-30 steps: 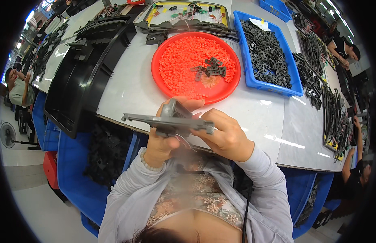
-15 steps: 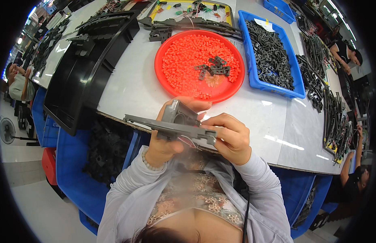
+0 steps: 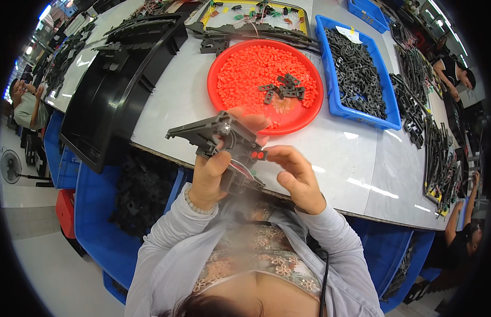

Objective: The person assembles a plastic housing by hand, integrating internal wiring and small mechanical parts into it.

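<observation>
My left hand [image 3: 208, 182] is closed around a dark grey moulded plastic housing [image 3: 200, 131] with a long flat arm pointing left. Thin red and white wires [image 3: 241, 168] run along its lower side. Two small red plugs [image 3: 258, 155] show at the housing's right end. Beside them is my right hand [image 3: 301, 182], its thumb apart from the fingers. The index fingertip is at the plugs, and I cannot tell whether it touches them. Just beyond the hands lies a round red tray [image 3: 212, 90] of small red plastic pieces, with several black clips [image 3: 285, 90] on top.
A blue bin [image 3: 330, 90] of black clips stands right of the tray. To the left is a large black plastic bin [image 3: 105, 100]. Blue crates [image 3: 97, 211] sit below the table edge. Long dark parts [image 3: 441, 164] cover the right side, and other people work at both sides.
The housing has turned in my left hand, bringing the red plugs into view at its end. My right hand has let go of the housing's end, and its thumb has spread from the fingers.
</observation>
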Demonstrator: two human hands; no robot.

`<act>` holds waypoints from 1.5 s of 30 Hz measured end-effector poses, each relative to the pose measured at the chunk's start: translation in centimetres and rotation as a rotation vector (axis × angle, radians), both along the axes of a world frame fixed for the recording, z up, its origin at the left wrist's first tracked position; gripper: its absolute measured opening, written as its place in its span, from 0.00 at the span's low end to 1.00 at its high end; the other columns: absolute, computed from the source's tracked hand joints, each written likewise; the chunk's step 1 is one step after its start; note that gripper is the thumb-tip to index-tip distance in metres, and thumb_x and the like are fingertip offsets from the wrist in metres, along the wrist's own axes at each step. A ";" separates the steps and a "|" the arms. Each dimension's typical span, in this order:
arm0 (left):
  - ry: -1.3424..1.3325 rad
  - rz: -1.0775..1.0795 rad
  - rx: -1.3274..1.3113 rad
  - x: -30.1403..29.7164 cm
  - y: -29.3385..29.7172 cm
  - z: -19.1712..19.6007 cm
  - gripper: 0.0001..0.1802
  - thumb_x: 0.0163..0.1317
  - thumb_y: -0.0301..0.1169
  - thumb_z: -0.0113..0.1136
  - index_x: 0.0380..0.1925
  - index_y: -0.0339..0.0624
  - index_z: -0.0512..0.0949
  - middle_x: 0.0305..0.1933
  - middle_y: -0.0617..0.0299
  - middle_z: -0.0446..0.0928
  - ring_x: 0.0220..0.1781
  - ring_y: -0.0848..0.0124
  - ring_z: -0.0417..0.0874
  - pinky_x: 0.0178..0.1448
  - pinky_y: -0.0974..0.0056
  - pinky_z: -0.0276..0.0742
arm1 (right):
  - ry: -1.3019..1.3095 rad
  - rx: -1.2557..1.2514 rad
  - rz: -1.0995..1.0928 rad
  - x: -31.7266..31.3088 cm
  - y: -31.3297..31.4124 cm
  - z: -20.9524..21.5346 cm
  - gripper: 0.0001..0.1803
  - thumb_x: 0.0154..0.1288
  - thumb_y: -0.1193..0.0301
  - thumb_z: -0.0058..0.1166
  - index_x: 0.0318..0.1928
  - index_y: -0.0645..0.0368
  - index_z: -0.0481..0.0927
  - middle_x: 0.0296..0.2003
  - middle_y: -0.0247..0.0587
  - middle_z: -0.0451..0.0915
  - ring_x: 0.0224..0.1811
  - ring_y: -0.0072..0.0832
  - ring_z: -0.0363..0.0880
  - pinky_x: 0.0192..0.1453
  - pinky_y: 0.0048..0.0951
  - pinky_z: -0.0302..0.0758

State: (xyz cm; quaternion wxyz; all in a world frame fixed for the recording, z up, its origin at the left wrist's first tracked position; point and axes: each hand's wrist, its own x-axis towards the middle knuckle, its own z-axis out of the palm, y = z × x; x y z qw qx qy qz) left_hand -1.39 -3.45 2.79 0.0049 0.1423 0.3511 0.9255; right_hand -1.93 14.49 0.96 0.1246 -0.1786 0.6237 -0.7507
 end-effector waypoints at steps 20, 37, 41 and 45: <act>-0.082 0.312 -0.278 0.5 0.5 0.8 0.32 0.56 0.20 0.54 0.62 0.37 0.57 0.54 0.48 0.72 0.55 0.63 0.76 0.54 0.60 0.78 | 0.565 0.585 -0.063 1.5 -1.0 2.2 0.15 0.49 0.65 0.66 0.34 0.57 0.78 0.25 0.37 0.75 0.27 0.36 0.72 0.38 0.34 0.69; 0.011 0.315 -0.373 0.7 0.4 0.4 0.33 0.54 0.18 0.51 0.62 0.38 0.55 0.55 0.45 0.70 0.58 0.58 0.74 0.58 0.59 0.74 | -0.139 0.348 0.286 0.3 1.3 0.7 0.20 0.69 0.60 0.48 0.45 0.66 0.80 0.40 0.39 0.81 0.38 0.19 0.72 0.42 0.20 0.67; 0.012 0.321 -0.340 0.6 0.1 0.1 0.32 0.56 0.20 0.56 0.61 0.37 0.57 0.55 0.48 0.71 0.56 0.63 0.76 0.55 0.63 0.76 | -0.208 0.237 0.200 0.6 0.1 3.0 0.15 0.60 0.67 0.58 0.43 0.65 0.81 0.30 0.37 0.80 0.32 0.18 0.72 0.38 0.20 0.68; 0.013 0.333 -0.355 0.5 0.1 -0.1 0.32 0.56 0.20 0.56 0.61 0.38 0.57 0.55 0.47 0.71 0.56 0.63 0.76 0.55 0.63 0.76 | 0.558 0.605 -0.065 0.3 -0.1 3.0 0.16 0.40 0.71 0.67 0.35 0.58 0.82 0.23 0.36 0.76 0.23 0.35 0.73 0.31 0.32 0.70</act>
